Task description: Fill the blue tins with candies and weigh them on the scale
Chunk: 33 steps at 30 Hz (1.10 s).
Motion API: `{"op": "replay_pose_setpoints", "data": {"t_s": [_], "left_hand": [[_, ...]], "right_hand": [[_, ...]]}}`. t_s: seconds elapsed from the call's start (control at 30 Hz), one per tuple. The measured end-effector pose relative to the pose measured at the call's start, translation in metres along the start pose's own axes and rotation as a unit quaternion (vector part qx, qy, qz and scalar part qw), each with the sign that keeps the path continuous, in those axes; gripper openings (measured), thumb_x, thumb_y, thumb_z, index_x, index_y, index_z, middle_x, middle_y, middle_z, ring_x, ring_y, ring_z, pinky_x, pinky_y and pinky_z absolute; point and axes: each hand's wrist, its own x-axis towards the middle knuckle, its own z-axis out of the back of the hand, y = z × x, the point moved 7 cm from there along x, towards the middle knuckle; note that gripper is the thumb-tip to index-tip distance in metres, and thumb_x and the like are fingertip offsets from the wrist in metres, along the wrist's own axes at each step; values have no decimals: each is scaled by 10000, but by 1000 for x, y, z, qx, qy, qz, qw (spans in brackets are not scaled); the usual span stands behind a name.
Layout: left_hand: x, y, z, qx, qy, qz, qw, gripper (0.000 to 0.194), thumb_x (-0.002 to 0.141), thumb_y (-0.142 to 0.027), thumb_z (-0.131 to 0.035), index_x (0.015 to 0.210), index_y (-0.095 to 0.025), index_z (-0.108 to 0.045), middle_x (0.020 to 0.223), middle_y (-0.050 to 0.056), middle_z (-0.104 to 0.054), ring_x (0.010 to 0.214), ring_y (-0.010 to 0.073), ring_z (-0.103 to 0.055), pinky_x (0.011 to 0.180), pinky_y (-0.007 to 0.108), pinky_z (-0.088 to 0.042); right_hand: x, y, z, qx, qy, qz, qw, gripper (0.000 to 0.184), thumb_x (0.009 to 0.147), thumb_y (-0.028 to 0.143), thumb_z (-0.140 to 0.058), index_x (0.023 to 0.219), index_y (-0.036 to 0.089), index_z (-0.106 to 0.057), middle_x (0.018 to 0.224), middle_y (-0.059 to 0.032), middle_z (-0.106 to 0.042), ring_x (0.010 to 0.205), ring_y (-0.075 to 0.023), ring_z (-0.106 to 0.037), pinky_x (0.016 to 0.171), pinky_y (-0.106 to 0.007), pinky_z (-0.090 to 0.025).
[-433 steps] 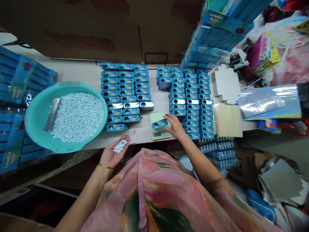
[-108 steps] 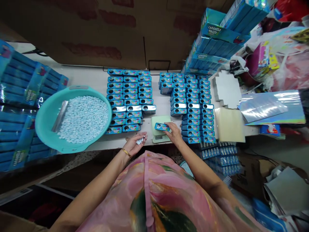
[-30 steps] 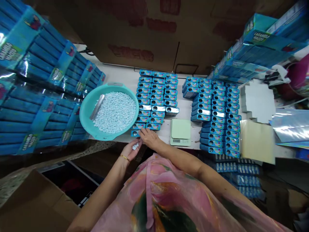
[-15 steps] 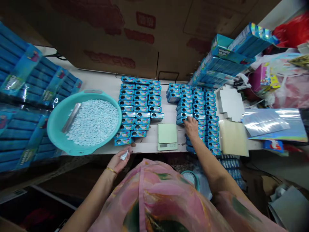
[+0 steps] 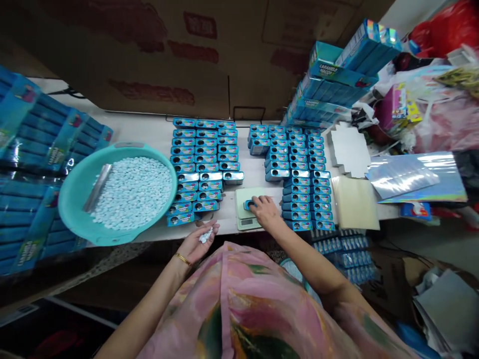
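At the scale (image 5: 241, 214), a box (image 5: 247, 205) is being gripped by the right hand (image 5: 265, 212), pellets (image 5: 205, 236) by the cupped left hand (image 5: 196, 245).

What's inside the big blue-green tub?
In the tub are lots of small pale pieces and a shiny metal tool. The bottom underneath the pieces is covered, so I can't see it.

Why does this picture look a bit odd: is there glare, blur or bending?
Head view: glare streaks the silvery sheets; shadow darkens the space below the table; the scale's display is too small to read; the edges look stretched, probably from a wide lens; the right hand looks fairly sharp.
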Motion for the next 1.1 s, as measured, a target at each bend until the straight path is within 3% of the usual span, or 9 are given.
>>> {"op": "replay_pose_setpoints", "data": {"t_s": [0.1, 0.2, 0.37, 0.73, 0.93, 1.03, 1.1], "left_hand": [[1, 0, -3, 3, 3, 0, 1000, 243, 761, 13, -404, 909, -49, -587, 767, 121, -639, 629, 126, -621, 519, 162, -518], [4, 1, -1, -3, 3, 4, 1000, 249, 777, 0, -386, 918, -50, -586, 769, 121, -642, 652, 129, -625, 543, 172, -526], [9, 6, 0, -5, -1, 14, 1000, 232, 789, -28, -387, 891, -46, -595, 785, 135, -644, 710, 156, -633, 594, 212, -540], [7, 7, -7, 3, 42, 3, 999, 245, 778, -46, -399, 929, -37, -591, 916, 175, -641, 900, 235, -597, 730, 319, -526], [4, 11, -14, 5, 56, 9, 998, 263, 773, -49, -398, 965, -44, -577, 944, 175, -637, 950, 249, -573, 755, 344, -514], [4, 13, -20, 3, 59, 14, 998, 266, 773, -50, -397, 972, -46, -573, 933, 172, -641, 946, 242, -576, 757, 336, -510], [5, 15, -25, 1, 58, 19, 998, 264, 773, -53, -403, 976, -48, -571, 917, 166, -645, 930, 231, -585, 753, 322, -510]], "right_hand": [[-13, -20, 9, 88, -81, -48, 992, 237, 803, 289, -493, 1007, 197, -570, 1123, -75, -532, 970, -209, -470, 825, -343, -382], [-39, -54, 19, 173, -156, -117, 965, 250, 814, 295, -478, 1013, 178, -572, 1067, -80, -569, 979, -189, -498, 850, -326, -399], [-68, -83, 14, 253, -200, -183, 929, 214, 814, 250, -464, 974, 185, -589, 991, -72, -596, 939, -171, -542, 831, -320, -438], [-55, -71, 15, 274, -206, -157, 926, 262, 801, 258, -480, 1038, 178, -558, 1023, -86, -577, 968, -181, -516, 844, -338, -433], [-49, -42, 25, 282, -210, -142, 925, 230, 821, 244, -438, 1011, 204, -564, 943, -66, -575, 921, -168, -514, 828, -319, -428], [-47, -43, 16, 274, -198, -166, 926, 302, 789, 223, -472, 1087, 189, -514, 1036, -82, -545, 999, -190, -473, 883, -348, -389], [-44, -53, -1, 294, -177, -184, 921, 448, 732, 209, -534, 1167, 163, -439, 1127, -100, -502, 1044, -208, -447, 908, -366, -367]]}}
